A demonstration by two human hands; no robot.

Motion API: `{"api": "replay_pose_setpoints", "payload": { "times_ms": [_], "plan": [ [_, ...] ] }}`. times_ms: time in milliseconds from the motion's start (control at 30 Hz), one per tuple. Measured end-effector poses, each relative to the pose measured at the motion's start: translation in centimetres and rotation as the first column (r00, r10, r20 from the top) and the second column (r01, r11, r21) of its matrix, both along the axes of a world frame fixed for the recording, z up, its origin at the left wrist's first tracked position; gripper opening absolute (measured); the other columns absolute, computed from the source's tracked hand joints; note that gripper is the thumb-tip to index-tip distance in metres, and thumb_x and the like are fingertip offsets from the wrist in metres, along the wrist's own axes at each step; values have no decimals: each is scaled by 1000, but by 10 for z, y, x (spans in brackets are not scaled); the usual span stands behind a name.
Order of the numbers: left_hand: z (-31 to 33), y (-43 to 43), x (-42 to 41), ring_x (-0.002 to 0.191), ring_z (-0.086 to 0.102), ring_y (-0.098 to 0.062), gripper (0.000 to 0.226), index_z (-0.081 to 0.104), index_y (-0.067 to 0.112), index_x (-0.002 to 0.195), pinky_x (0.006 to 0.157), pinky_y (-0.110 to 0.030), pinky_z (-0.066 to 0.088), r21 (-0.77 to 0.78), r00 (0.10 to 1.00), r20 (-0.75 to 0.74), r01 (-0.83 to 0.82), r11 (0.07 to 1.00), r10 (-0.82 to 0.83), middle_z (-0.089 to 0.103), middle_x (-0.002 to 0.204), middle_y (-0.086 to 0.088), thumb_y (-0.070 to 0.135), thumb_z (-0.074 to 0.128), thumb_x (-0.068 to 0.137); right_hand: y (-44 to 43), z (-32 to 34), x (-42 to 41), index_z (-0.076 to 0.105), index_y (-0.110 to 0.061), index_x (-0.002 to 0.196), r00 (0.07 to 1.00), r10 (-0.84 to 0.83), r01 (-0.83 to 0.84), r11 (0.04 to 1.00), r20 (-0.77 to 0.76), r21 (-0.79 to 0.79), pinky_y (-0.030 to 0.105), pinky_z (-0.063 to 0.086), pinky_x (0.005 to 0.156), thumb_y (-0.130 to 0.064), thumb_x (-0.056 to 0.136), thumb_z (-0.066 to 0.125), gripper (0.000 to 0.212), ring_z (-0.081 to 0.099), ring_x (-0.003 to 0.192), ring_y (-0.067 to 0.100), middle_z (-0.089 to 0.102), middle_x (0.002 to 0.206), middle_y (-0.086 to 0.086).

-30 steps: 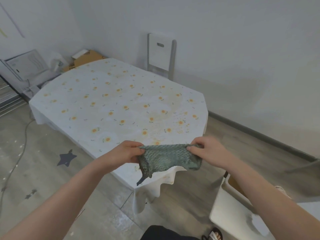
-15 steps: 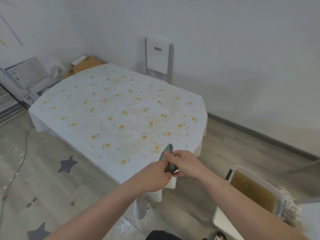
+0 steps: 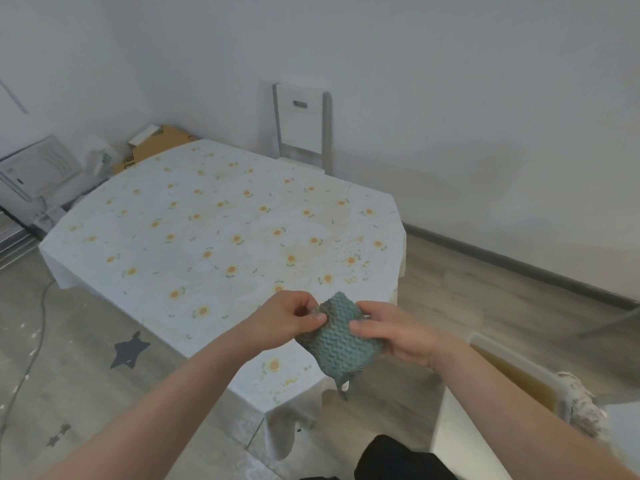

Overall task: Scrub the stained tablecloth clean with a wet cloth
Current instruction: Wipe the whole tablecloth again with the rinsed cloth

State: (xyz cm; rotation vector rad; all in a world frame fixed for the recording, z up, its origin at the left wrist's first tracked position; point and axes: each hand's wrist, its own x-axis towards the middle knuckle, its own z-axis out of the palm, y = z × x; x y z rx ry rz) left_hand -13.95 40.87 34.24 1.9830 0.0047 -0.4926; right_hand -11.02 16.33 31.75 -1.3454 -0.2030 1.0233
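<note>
Tablecloth (image 3: 221,244) bears yellowish stains; teal waffle cloth (image 3: 343,344) is folded.

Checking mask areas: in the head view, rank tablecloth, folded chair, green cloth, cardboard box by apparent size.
1. tablecloth
2. folded chair and green cloth: look alike, and the cloth is nearer the camera, so unranked
3. cardboard box, partly hidden

So there's a white folding chair (image 3: 302,128) standing folded flat against the back wall. A cardboard box (image 3: 162,143) sits in the corner left of it, with some white appliance (image 3: 38,171) further left. The floor has dark star stickers (image 3: 130,349) and a cable (image 3: 34,341) trailing along the left. Bottom right, a white tub (image 3: 512,354) of murky yellow-brown liquid sits on a white stand (image 3: 457,427), with a crumpled rag (image 3: 585,407) just beside its right end.
</note>
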Motion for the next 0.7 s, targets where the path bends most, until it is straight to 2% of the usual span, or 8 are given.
{"api": "replay_pose_setpoints", "payload": {
  "times_ms": [67,167,300,400,467,567,633,700],
  "plan": [
    [-3,-7,13,64,55,-10,24,61,20,76,63,-30,47,116,999,33,10,993,-13,59,67,12,27,71,97,0,-9,6,58,-7,131,999,38,-38,998,2,-48,59,46,105,-34,85,78,57,63,121,34,66,129,17],
    [-10,-20,41,61,56,-10,19,63,16,86,54,-26,48,263,996,29,77,962,-87,61,74,4,28,65,101,-3,-27,31,63,-4,124,998,-54,50,995,-45,-87,55,48,103,-32,84,77,51,65,117,36,68,123,19],
    [-34,-20,94,80,67,-10,15,67,22,101,66,-27,56,382,995,-52,98,919,-85,70,99,5,36,62,101,-23,-70,87,67,1,118,943,-317,305,945,-105,-118,48,51,102,-20,91,73,35,68,111,34,70,118,20],
    [-54,-11,144,100,61,-9,25,65,24,121,86,-23,46,538,985,-111,171,826,-131,64,122,8,39,62,101,-48,-94,148,65,-5,101,879,-393,475,762,268,-441,29,55,74,-22,100,60,18,70,87,22,72,102,11],
    [-72,-7,188,113,60,-13,36,60,25,133,96,-25,45,604,978,-154,204,770,-138,60,134,5,40,62,101,-71,-109,203,54,-9,98,770,-304,625,532,561,-571,32,44,59,-20,104,49,13,62,79,26,63,86,7],
    [-105,-7,253,139,47,-20,55,43,25,151,113,-33,38,698,965,-202,263,665,-170,45,155,0,40,61,102,-90,-129,289,55,-7,100,682,-176,708,403,710,-580,35,42,55,-18,104,42,17,59,70,30,58,76,6],
    [-130,-9,299,150,35,-23,70,27,24,161,119,-37,32,743,943,-256,332,582,-211,26,168,-2,40,62,102,-84,-152,333,58,-7,108,697,107,614,423,709,-667,38,50,70,-27,104,39,27,62,85,30,65,94,9],
    [-157,-9,340,155,23,-27,83,15,23,164,122,-41,30,781,923,-310,384,493,-227,7,173,-5,38,65,100,-65,-191,350,60,-6,123,700,480,343,424,529,-838,40,44,101,-48,104,27,56,50,129,33,55,137,16]
  ]
}}
